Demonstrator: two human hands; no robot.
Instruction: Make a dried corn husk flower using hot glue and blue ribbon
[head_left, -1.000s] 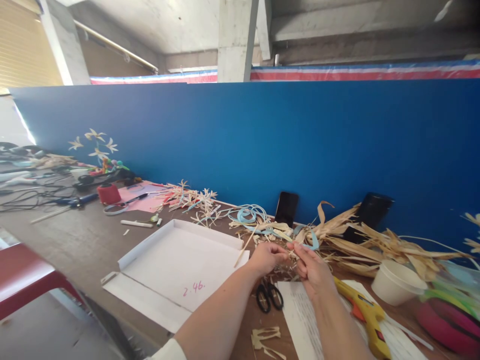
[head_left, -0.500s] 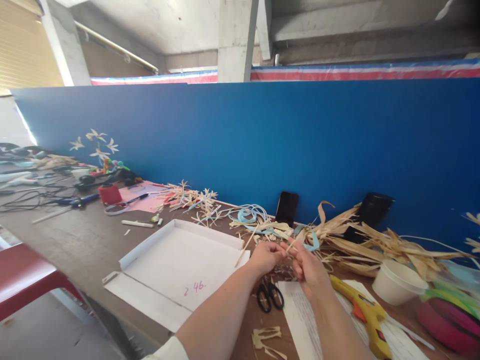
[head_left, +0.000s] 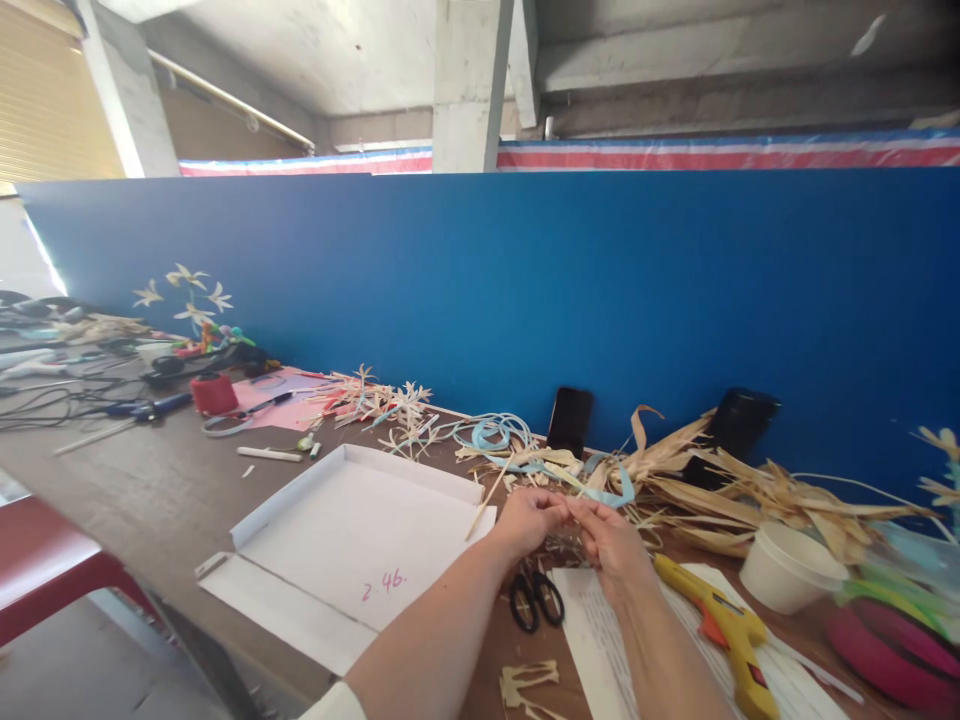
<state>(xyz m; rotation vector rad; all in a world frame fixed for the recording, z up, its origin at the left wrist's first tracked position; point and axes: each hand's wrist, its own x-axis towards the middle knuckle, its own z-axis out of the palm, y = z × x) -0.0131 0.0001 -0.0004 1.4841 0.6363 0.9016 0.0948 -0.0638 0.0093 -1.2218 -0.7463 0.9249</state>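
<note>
My left hand (head_left: 531, 520) and my right hand (head_left: 611, 545) meet above the table, their fingertips pinched together and touching. Whatever they hold between them is too small or hidden to make out. A thin pale stick (head_left: 487, 497) leans beside my left hand, over the edge of a white box lid (head_left: 322, 530) marked in pink. Below the hands lie black-handled scissors (head_left: 537, 600), their blades partly covered. To the right of my right forearm rests a yellow glue gun (head_left: 720, 625) on printed paper (head_left: 592, 640).
Dried corn husks (head_left: 750, 500) spread at the right, near a white cup (head_left: 791, 567) and a pink roll (head_left: 892, 645). Two phones, one a black phone (head_left: 570, 422), lean on the blue partition (head_left: 480, 290). Husk flowers (head_left: 409, 400) and blue strips (head_left: 495, 430) lie behind the lid.
The fingertips have drawn closer together, and the thin pale strip seen between them earlier no longer shows. The view has shifted slightly.
</note>
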